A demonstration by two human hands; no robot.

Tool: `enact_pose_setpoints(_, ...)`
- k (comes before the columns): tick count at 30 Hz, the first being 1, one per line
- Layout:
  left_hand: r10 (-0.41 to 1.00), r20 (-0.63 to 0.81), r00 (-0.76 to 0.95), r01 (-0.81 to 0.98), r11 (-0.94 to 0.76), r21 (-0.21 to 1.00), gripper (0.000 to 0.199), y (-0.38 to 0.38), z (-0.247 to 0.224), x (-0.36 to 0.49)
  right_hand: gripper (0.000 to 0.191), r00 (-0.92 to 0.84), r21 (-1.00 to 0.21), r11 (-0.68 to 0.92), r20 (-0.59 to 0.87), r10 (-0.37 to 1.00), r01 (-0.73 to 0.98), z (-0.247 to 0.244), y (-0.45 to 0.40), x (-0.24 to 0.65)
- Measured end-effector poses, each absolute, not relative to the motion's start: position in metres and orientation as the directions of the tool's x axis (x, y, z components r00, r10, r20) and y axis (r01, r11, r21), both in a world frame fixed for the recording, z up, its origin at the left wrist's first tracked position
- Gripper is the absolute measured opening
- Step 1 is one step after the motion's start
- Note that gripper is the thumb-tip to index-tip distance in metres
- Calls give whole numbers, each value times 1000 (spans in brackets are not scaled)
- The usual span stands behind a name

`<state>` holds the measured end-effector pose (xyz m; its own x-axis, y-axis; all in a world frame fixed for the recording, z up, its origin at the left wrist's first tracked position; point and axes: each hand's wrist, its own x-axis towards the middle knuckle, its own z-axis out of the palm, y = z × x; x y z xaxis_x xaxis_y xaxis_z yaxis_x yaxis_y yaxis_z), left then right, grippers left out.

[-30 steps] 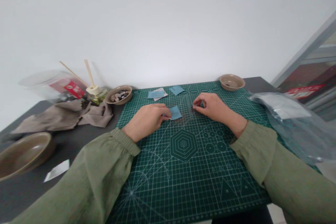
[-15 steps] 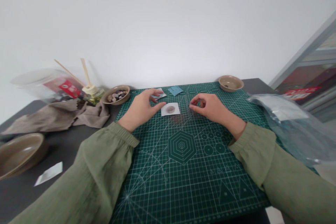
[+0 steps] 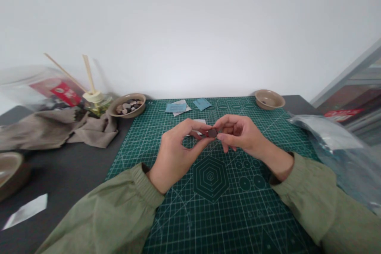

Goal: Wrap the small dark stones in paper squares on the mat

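Note:
Both hands meet above the cutting mat, pinching one small flat grey-brown pebble (image 3: 212,132). My left hand (image 3: 181,147) grips its left edge between thumb and fingertips. On its right side, the thumb and index finger of my right hand (image 3: 241,133) are closed, with the other fingers curled below. Behind my left fingers lies a white paper square (image 3: 200,121), partly covered. Farther back on the green cutting mat (image 3: 160,127) are a blue packet (image 3: 176,107) on white paper and a second blue packet (image 3: 202,104).
A brown bowl of pebbles (image 3: 126,107) stands left of the mat, another bowl (image 3: 269,100) at the back right. To the left are a grey cloth (image 3: 56,127), a reed diffuser (image 3: 95,101) and a white paper piece (image 3: 26,210). A clear plastic bag (image 3: 336,143) overlaps the mat's right side.
My left hand has moved right, away from beside the white paper, and closed on the pebble. The two hands, apart before, now come together. The view has shifted slightly.

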<state>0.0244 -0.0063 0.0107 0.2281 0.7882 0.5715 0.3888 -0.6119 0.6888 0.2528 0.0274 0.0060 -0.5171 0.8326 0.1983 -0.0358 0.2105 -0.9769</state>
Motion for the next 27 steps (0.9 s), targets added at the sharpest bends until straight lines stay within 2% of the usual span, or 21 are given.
enact_pose_setpoints(2, 765, 600, 235, 415, -637, 650, 18, -9, 12, 22, 27, -487, -939, 344, 287, 825, 31, 9, 21, 252)
enact_pose_setpoints(5, 716, 653, 249, 444, -683, 580, 20, -12, 15, 18, 29, -417, -735, 628, 502, 758, 257, 15, 12, 252)
enact_pose_setpoints(7, 695, 672, 256, 458, -699, 549, 22, -14, 17, 16, 25, -425, -608, 726, 592, 685, 321, 17, 8, 251)
enact_pose_setpoints(9, 691, 676, 256, 461, -702, 543, 22, -16, 19, 15, 23, -437, -543, 772, 638, 634, 329, 19, 7, 250)
enact_pose_setpoints(19, 715, 662, 223, 400, -687, 607, 22, -21, 27, 16, 32, -423, -530, 787, 663, 617, 316, 22, 0, 252)
enact_pose_setpoints(27, 708, 670, 223, 380, -696, 609, 24, -20, 27, 15, 32, -416, -520, 796, 679, 605, 310, 24, 1, 251)
